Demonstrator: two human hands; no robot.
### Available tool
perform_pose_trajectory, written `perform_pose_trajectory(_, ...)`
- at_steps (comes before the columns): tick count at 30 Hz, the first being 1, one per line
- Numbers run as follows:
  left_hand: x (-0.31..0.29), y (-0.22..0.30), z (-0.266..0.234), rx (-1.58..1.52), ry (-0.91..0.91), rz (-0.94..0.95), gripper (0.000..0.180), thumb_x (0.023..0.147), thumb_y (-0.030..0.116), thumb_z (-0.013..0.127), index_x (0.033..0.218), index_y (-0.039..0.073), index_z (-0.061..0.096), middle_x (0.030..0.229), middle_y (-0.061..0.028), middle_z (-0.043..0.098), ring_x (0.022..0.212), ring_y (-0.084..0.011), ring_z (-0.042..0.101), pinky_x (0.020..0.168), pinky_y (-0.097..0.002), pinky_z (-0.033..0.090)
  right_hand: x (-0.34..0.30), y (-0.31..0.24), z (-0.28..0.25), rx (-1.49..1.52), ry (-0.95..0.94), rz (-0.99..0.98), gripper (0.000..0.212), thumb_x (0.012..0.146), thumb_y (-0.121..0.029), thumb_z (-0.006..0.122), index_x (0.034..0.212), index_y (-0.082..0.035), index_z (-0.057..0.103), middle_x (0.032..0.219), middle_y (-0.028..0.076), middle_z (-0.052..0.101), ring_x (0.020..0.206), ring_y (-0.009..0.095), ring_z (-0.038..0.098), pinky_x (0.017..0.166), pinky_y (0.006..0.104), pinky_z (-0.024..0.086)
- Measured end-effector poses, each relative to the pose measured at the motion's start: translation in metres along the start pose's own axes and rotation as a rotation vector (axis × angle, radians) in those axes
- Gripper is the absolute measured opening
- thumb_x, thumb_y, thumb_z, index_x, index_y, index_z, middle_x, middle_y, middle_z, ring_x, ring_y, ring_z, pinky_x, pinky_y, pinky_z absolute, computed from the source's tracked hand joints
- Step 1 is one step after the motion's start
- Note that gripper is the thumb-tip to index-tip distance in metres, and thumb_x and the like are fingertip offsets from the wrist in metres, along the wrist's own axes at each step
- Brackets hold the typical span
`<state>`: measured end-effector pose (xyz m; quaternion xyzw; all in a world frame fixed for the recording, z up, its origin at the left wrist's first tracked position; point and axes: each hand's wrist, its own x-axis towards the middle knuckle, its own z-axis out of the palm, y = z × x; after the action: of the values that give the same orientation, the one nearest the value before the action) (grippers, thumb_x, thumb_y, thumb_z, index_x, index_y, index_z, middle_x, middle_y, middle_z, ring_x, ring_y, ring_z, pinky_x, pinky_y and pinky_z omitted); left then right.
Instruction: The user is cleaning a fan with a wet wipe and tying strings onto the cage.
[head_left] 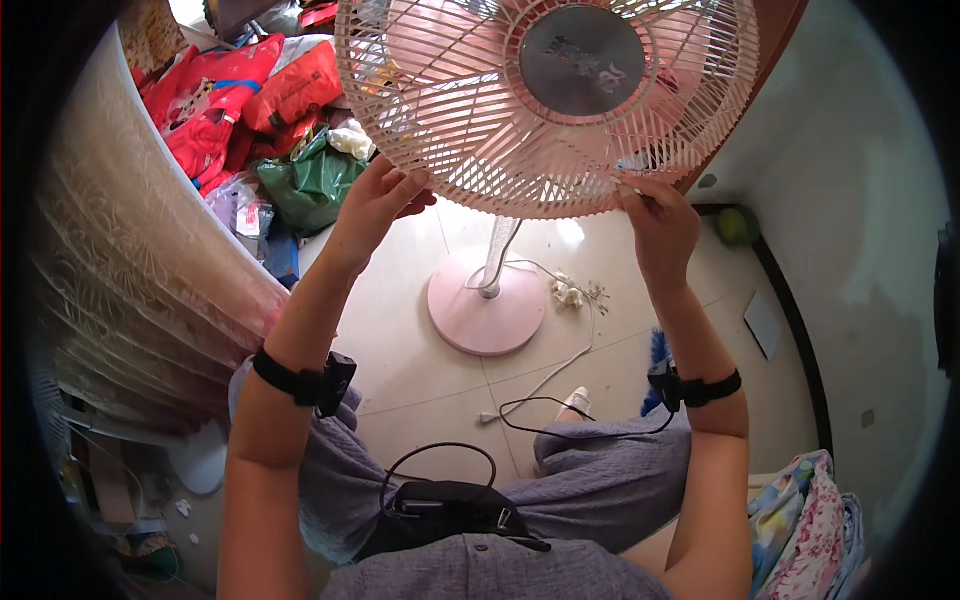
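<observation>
A pink standing fan (440, 130) fills the top of the view, its round wire guard facing up at me around a grey centre disc (583, 60). With thumb and curled fingers, my left hand (378, 210) grips the guard's lower left rim. On the lower right rim, my right hand (662, 225) is closed in a pinch. Something thin and pale shows at its fingertips, too small to name. Below the guard, the fan's clear pole (500, 245) rises from a round pink base (487, 310) on the floor.
A white cord with a plug (488, 417) lies on the tiles (400, 350) beside the base. Red bags (215, 95) and a green bag (312, 185) are heaped at far left, past a pale curtain (160, 250). Folded floral cloth (800, 530) sits at near right.
</observation>
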<state>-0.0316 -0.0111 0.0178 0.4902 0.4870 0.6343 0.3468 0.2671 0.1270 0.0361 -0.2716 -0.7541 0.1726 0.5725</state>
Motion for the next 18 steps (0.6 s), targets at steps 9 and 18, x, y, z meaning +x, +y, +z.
perform_pose_trajectory(9, -0.001, 0.001, -0.001, 0.027, -0.019, -0.004, 0.041, 0.093, 0.036, 0.060, 0.122, 0.008, 0.048, 0.107, -0.0086, 0.063, 0.095, -0.0165, 0.062, 0.087, -0.0326, 0.050, 0.005, -0.004, -0.004, 0.251, -0.115, 0.131, 0.012, 0.083, 0.003, 0.066, 0.094, 0.004, 0.069, 0.085, 0.004, 0.068, 0.072, 0.007, 0.060, 0.066, 0.0192, 0.049)
perform_pose_trajectory(18, 0.000, 0.000, 0.001, 0.019, -0.019, -0.005, 0.040, 0.093, 0.035, 0.060, 0.122, 0.009, 0.049, 0.106, -0.0078, 0.063, 0.096, -0.0162, 0.062, 0.086, -0.0319, 0.050, 0.010, -0.001, -0.014, 0.264, -0.261, 0.164, 0.011, 0.083, 0.002, 0.066, 0.093, 0.004, 0.069, 0.083, 0.006, 0.068, 0.072, 0.009, 0.063, 0.067, 0.0206, 0.051)
